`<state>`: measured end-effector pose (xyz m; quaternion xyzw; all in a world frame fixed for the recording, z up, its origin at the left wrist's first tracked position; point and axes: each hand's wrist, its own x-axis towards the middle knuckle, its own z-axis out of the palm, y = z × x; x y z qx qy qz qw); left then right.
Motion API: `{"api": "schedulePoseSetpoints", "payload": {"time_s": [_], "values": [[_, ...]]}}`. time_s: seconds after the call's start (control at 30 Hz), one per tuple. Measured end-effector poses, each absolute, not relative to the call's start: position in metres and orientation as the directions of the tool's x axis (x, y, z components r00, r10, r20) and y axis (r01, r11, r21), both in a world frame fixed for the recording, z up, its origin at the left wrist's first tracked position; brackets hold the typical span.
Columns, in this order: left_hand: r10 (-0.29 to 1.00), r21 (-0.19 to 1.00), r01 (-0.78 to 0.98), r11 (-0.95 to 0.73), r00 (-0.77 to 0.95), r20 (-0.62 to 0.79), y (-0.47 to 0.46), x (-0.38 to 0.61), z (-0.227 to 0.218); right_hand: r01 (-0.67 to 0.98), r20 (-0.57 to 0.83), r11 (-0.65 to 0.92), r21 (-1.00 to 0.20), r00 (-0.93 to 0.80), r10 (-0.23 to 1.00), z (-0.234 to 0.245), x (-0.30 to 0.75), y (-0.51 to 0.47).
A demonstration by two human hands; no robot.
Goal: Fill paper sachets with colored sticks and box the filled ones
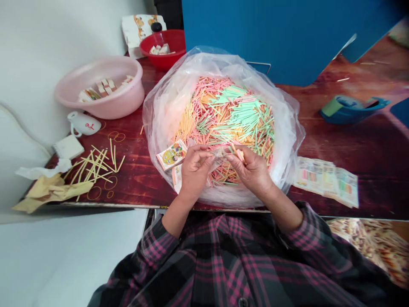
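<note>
Here's the dark red wooden desk [358,147], and right up against its near edge sits a big clear plastic bag [161,113], heaped with pink, green, orange and yellow sticks [223,115]. Toward the far left corner, a pink basin [129,100] and a red bowl [159,62] hold printed packets. Loose yellow sticks [96,164] lie scattered near the left edge, and printed sheets [326,181] lie to the right of the bag.

My hands are working over the near side of the bag. My left grip [196,172] is pinched on a clear film sleeve [219,155], and my right grip [251,170] is pinching a small bunch of pale orange sticks [239,154] just beside it. A printed card [172,155] rests on the bag beside my left grip.

The danger's in that small bunch: thin sticks could slip from a light pinch and drop back into the heap. The slick film could slide through my fingers, the card could skate off the sloping plastic, and a careless lean could drag the bag over the edge.
</note>
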<state>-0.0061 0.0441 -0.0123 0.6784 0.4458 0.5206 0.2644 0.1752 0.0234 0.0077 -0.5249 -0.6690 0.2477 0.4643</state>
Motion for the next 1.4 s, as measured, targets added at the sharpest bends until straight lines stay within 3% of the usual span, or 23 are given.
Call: {"api": "schedulePoseSetpoints", "payload": {"time_s": [0.3,0.63,0.73,0.87,0.97,1.2,1.4], "values": [[0.883,0.839,0.291,-0.459,0.047,0.467,0.046,-0.007,-0.015,0.489,0.351,0.314,-0.814,-0.017,0.936,0.006,0.179,0.025],[0.861,0.806,0.311,-0.504,0.104,0.498,0.043,-0.006,-0.010,0.500,0.221,0.336,-0.799,-0.276,0.936,0.002,0.179,0.024],[0.893,0.860,0.245,-0.447,0.063,0.446,0.044,-0.007,-0.013,0.411,0.228,0.273,-0.870,-0.157,0.961,0.006,0.182,0.024],[0.971,0.967,-0.086,-0.238,0.001,0.239,0.044,-0.001,-0.014,0.144,0.190,0.173,-0.974,0.118,0.975,0.028,0.186,0.027],[0.996,0.956,-0.281,-0.084,0.016,0.092,0.041,0.007,-0.010,-0.021,0.219,0.232,-0.972,0.260,0.940,0.045,0.184,0.035],[0.997,0.902,-0.431,0.029,0.077,0.005,0.034,0.019,-0.004,-0.155,0.341,0.410,-0.899,0.340,0.876,0.059,0.155,0.042],[0.988,0.881,-0.463,0.096,0.152,-0.028,0.029,0.024,-0.001,-0.184,0.377,0.441,-0.878,0.300,0.876,0.054,0.136,0.037]]}}
